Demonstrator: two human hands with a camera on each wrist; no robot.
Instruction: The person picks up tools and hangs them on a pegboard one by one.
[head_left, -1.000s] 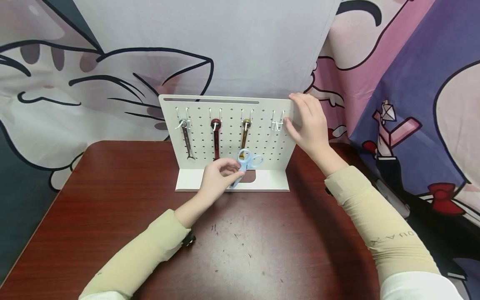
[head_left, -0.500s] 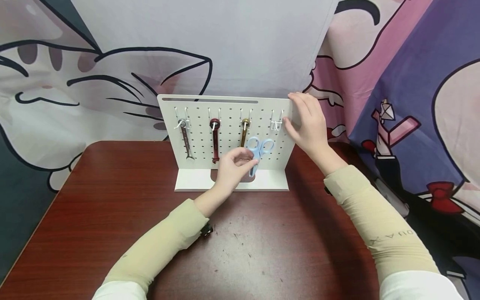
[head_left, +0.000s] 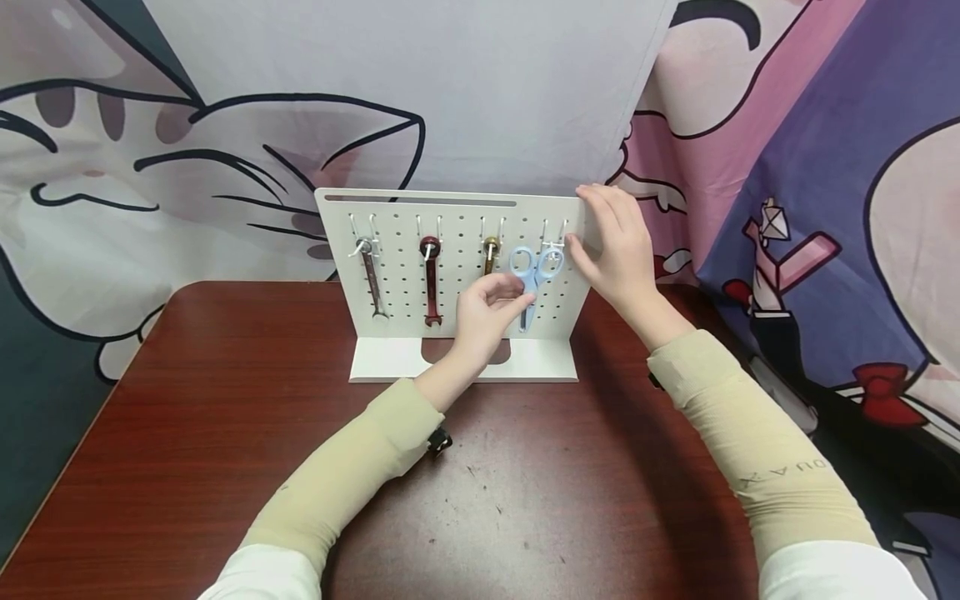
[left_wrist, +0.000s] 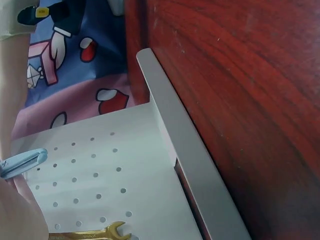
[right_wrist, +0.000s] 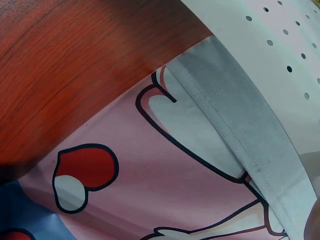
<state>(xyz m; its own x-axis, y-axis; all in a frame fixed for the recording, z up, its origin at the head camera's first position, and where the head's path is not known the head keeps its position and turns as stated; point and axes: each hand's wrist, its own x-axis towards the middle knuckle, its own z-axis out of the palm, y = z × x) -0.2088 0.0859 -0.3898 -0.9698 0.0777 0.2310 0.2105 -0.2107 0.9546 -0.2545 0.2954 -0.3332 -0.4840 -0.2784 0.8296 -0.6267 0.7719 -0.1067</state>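
My left hand [head_left: 483, 321] pinches light-blue scissors [head_left: 532, 282] between thumb and fingers, blades down and handle loops up. In the head view the right loop overlaps the rightmost double hook [head_left: 553, 233] of the white pegboard [head_left: 397, 287]. The left wrist view shows the scissors [left_wrist: 24, 162] from the side, in front of the board. My right hand [head_left: 618, 246] grips the board's upper right edge, thumb on the front face. Left of the scissors, a gold wrench [head_left: 490, 260] hangs from its hook, its lower part hidden behind my left hand.
A dark red wrench [head_left: 432, 283] and a darker wrench [head_left: 372, 279] hang on the board's left hooks. The board's white base [head_left: 386, 360] stands on a reddish-brown wooden table [head_left: 225, 417]. Printed cartoon cloth [head_left: 262, 50] hangs close behind and to the right.
My left hand has carried the scissors up and to the right, from low before the gold wrench to the rightmost hook. The right hand has kept its hold on the board.
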